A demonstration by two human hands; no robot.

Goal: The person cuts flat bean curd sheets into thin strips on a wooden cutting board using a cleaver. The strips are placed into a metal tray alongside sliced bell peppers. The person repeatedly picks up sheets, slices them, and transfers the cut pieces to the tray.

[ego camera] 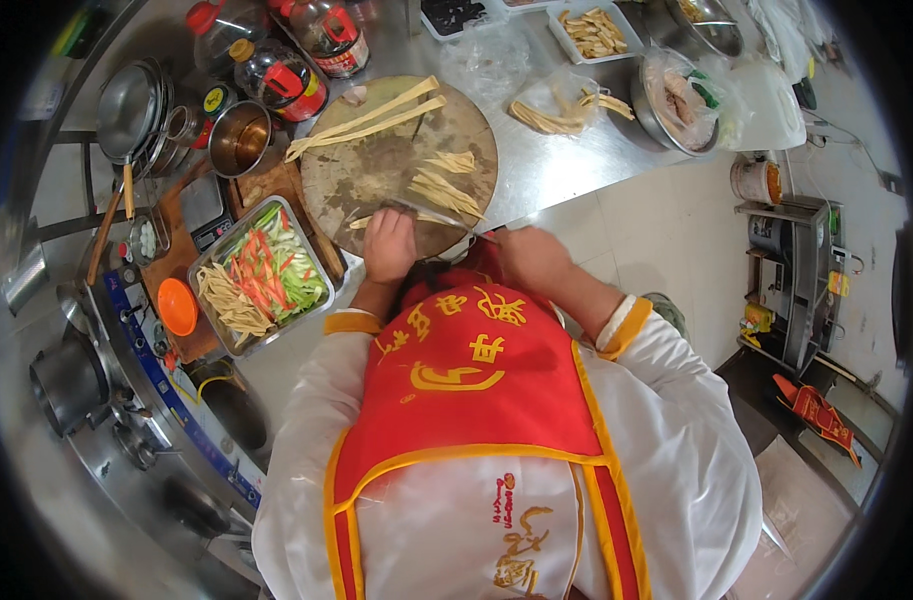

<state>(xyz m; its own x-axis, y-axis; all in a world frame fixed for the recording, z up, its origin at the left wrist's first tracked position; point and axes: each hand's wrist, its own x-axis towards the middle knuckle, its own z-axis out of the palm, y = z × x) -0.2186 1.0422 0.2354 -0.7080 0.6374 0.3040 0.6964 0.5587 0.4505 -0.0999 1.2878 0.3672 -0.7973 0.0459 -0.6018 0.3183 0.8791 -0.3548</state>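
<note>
A round wooden chopping block [351,180] lies before me. My right hand [531,255] is closed around the handle of a knife [441,217], whose blade reaches left across the block's near edge. My left hand [390,244] presses on a pale tofu-skin stick [362,222] beside the blade, fingers curled. Cut pale strips [445,191] lie just beyond the blade. Longer folded tofu-skin sticks [374,120] lie across the block's far left part. A clear tray [325,289] to the left holds pale strips, red strips and green slices in separate heaps.
Sauce bottles [284,86], a steel pot [240,139] and a digital scale [205,210] stand at the left. An orange bowl [178,306] is near the tray. Beyond the block lie a plastic bag of sticks [554,112], a white container [595,34] and a steel bowl [674,105].
</note>
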